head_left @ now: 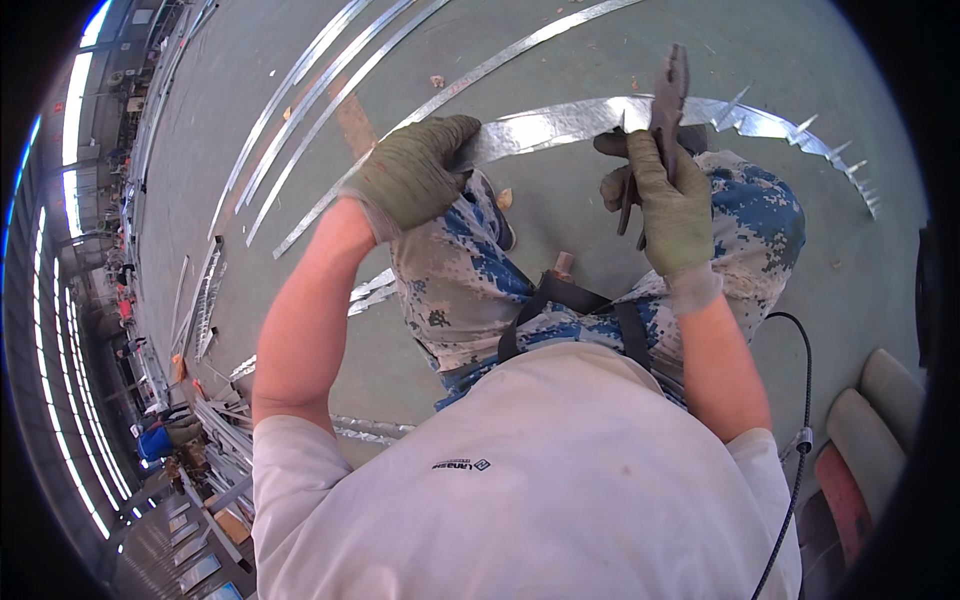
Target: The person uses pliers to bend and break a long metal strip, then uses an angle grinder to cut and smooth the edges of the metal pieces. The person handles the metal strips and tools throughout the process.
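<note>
A worker's left hand (415, 175) is clasping one end of a shiny metal strip (545, 130) above the floor (800, 65), apparently steadying it, while the right hand (676, 208) is gripping pliers (669, 95) beside the strip, fingers curled round the handles, seemingly for leverage.

A gloved left hand (415, 172) covers the end of a metal strip (545, 133); the right hand (676, 212) hides part of the pliers (669, 95). Floor strips (322, 42) run past the top edge; a distant blue-clad figure (155, 443) is too small to make out.
</note>
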`<action>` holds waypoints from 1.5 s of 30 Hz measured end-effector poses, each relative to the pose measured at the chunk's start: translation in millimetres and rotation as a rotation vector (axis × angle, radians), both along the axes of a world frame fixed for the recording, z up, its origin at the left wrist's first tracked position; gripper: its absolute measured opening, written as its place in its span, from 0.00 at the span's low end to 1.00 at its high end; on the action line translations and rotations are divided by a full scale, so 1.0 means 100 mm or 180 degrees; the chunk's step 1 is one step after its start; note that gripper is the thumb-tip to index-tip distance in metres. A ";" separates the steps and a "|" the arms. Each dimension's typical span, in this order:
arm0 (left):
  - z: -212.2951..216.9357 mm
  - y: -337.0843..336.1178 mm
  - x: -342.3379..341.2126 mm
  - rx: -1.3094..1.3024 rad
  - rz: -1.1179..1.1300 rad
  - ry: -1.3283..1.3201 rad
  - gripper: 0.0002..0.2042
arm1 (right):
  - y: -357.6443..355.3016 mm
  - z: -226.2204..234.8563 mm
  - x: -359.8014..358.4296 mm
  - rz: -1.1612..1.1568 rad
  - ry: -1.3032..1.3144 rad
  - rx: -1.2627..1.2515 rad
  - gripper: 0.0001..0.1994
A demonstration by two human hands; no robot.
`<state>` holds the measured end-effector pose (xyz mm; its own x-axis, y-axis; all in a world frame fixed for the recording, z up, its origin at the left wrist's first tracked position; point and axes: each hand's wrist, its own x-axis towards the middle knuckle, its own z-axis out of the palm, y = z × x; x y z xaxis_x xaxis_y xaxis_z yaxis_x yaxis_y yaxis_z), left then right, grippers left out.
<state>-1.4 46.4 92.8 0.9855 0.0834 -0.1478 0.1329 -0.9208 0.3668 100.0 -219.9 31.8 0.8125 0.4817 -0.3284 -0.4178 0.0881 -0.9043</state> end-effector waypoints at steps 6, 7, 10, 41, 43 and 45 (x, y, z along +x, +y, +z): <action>-0.03 -0.39 -0.10 -0.0320 0.0219 0.0201 0.19 | -0.17 0.04 -0.22 -0.0261 0.0101 0.0054 0.18; -0.11 -0.41 -0.15 -0.0157 0.0173 0.0010 0.20 | -0.19 0.03 -0.25 -0.0294 0.0092 0.0045 0.17; -0.16 -0.49 -0.24 -0.0245 0.0317 -0.0048 0.23 | -0.26 -0.02 -0.28 -0.0309 0.0153 0.0129 0.15; -0.64 -0.39 -0.70 0.0542 0.0628 -0.0202 0.33 | -0.33 -0.43 -0.29 -0.0122 0.0508 0.0313 0.18; -0.63 -0.40 -0.71 0.0597 0.0586 -0.0188 0.34 | -0.33 -0.46 -0.29 -0.0130 0.0574 0.0280 0.18; -0.65 -0.40 -0.69 0.0550 0.0617 -0.0188 0.33 | -0.33 -0.49 -0.26 -0.0103 0.0650 0.0294 0.18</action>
